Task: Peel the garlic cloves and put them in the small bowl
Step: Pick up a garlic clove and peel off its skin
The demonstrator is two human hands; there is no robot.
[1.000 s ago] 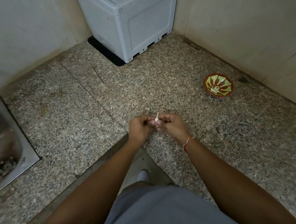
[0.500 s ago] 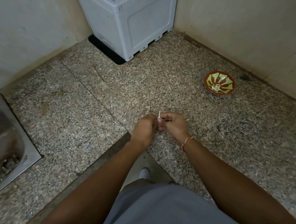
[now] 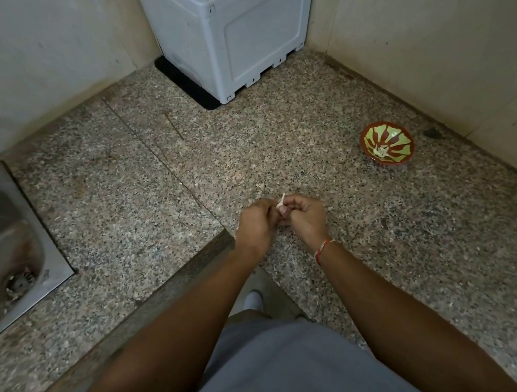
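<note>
A small whitish garlic clove [image 3: 281, 201] sticks up between my two hands over the speckled granite counter [image 3: 129, 205]. My left hand [image 3: 257, 225] and my right hand [image 3: 306, 218] meet knuckle to knuckle, and both pinch the clove with curled fingers; most of the clove is hidden by the fingers. The small bowl [image 3: 401, 152], red outside with a green and red pattern inside, stands to the far right near the wall. A few pale garlic pieces [image 3: 381, 151] lie at its bottom.
A grey plastic box [image 3: 240, 35] stands in the far corner on a black mat. A steel sink [image 3: 6, 244] with a drain is set into the counter at the left. Walls close the back and right. The counter's front edge runs diagonally below my hands.
My hands have stayed together on the clove, with only small finger shifts. The view has drifted slightly, so the bowl sits a little higher in the picture.
</note>
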